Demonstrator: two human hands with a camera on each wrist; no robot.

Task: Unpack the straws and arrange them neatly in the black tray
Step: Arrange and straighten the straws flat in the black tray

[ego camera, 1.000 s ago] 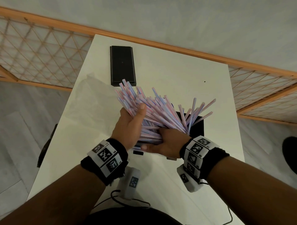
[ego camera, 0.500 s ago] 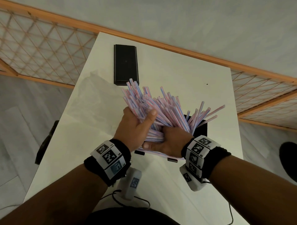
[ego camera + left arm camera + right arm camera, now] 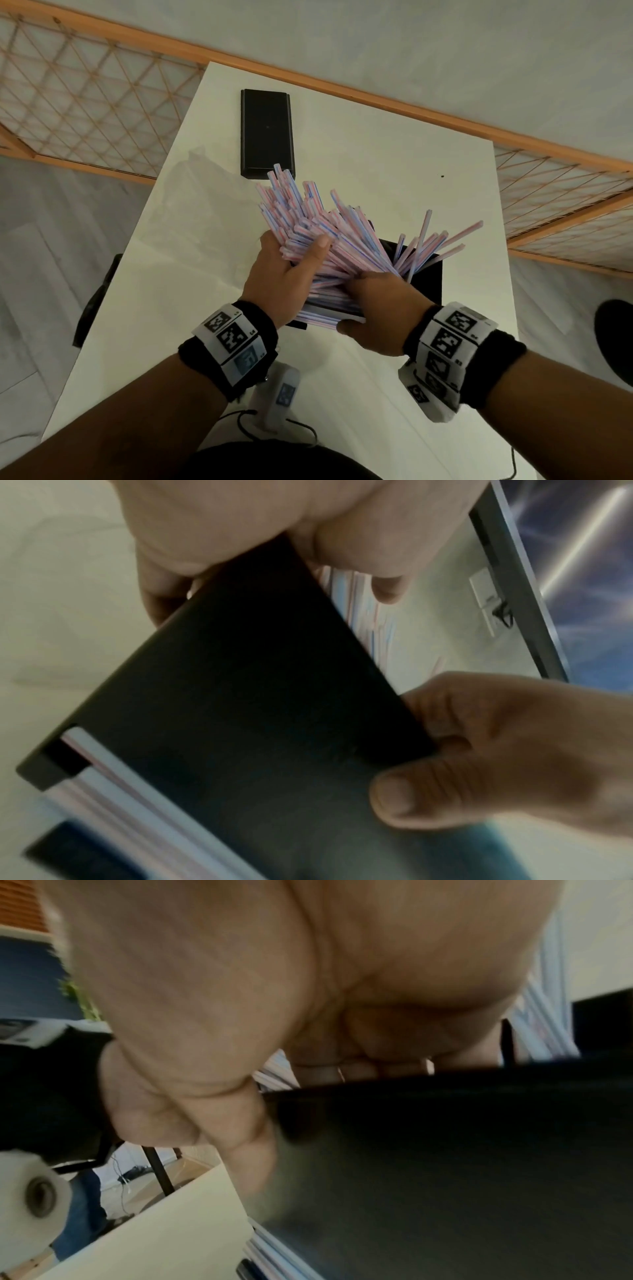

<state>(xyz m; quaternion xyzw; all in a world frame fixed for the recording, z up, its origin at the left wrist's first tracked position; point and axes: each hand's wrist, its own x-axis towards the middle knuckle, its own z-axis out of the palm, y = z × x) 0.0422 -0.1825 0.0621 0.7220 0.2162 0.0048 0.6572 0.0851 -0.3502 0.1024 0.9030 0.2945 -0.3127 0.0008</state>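
Note:
A thick bundle of pink, blue and white striped straws [image 3: 335, 240] fans out from a black tray [image 3: 428, 284] at the middle of the white table. My left hand [image 3: 291, 270] grips the fan from the left, with the thumb pressed on top. My right hand [image 3: 380, 308] curls over the straws' near ends at the tray's near edge. The left wrist view shows the tray's dark wall [image 3: 240, 696], with the right hand's thumb [image 3: 394, 799] resting on it. In the right wrist view my fingers [image 3: 359, 1069] hook over the tray's rim [image 3: 445, 1085]. The bundle's lower part is hidden.
A second long black tray [image 3: 267, 133] lies at the table's far side, just beyond the straw tips. Crumpled clear wrapping [image 3: 198, 192] sits at the left. A white device with a cable [image 3: 277, 394] lies near the front edge. A wooden lattice fence [image 3: 85, 102] borders the table.
Both hands keep hold of the bundle. The right hand has slid slightly toward the straws' near ends, and the fan lies a little lower and wider.

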